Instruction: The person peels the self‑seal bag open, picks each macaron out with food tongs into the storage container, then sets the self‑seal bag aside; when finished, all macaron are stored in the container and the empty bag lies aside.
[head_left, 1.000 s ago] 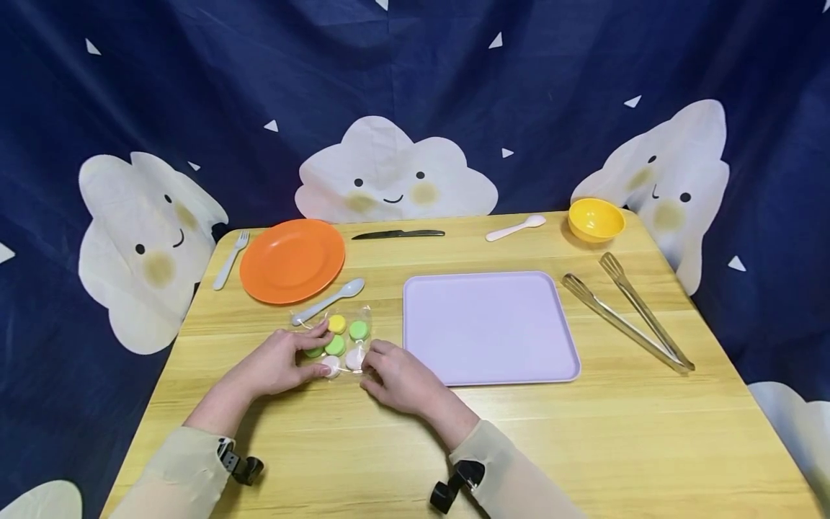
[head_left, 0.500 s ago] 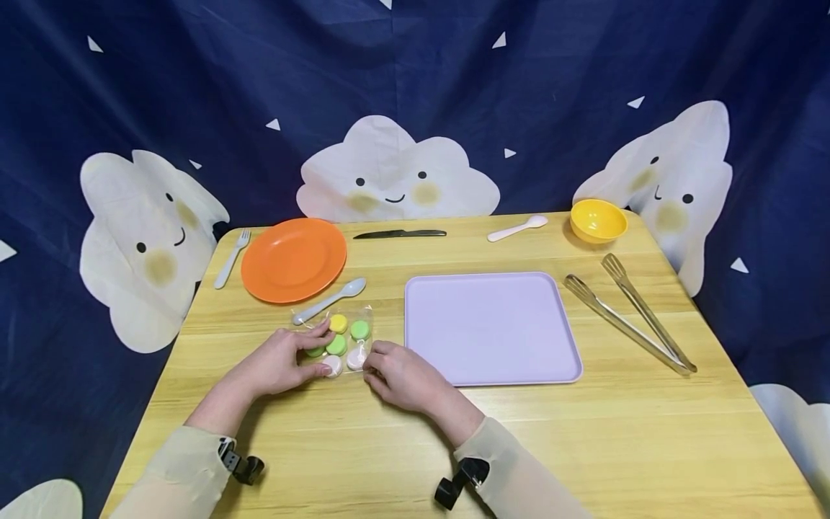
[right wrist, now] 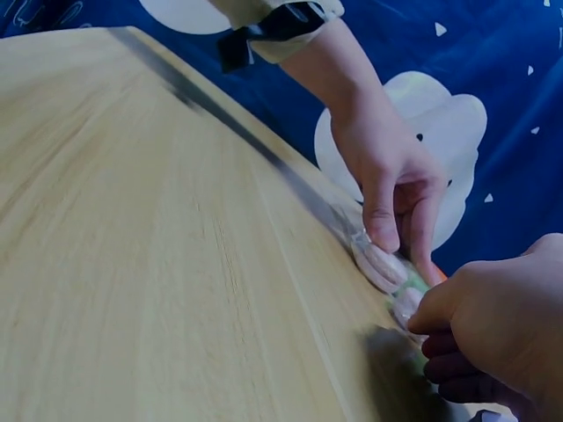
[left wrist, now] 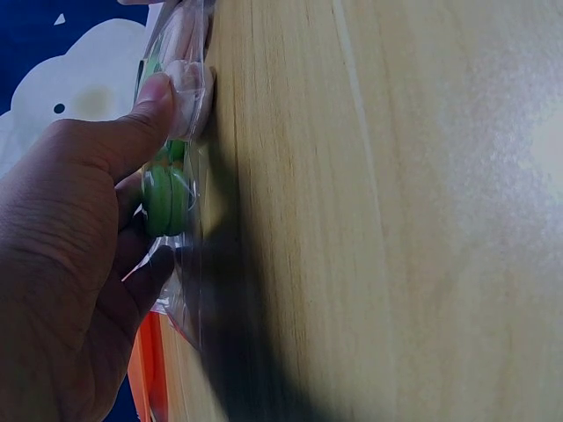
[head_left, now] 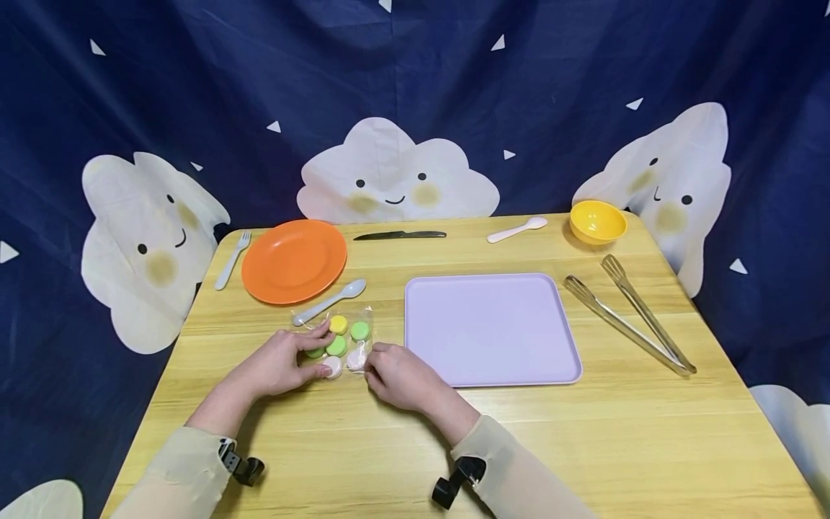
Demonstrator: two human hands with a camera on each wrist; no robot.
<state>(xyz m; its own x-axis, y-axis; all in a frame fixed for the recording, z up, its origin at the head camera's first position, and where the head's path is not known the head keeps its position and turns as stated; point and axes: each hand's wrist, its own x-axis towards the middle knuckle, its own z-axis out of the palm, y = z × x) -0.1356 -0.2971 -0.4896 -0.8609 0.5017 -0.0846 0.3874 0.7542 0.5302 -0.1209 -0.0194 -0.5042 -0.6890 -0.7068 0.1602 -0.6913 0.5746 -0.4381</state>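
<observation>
Your left hand (head_left: 279,364) grips the clear packet (head_left: 347,339) by its left part, thumb near, fingers beyond; your right hand (head_left: 406,380) pinches its right edge. The packet lies on the wooden table (head_left: 363,454) between both hands, neither nearer, left of the lilac tray (head_left: 489,331). Its long axis is unclear.

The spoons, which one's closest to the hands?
The grey-blue spoon, right by the clear bag held by the left hand and right hand. The pale pink spoon lies farther back, between the black knife and yellow bowl.
</observation>
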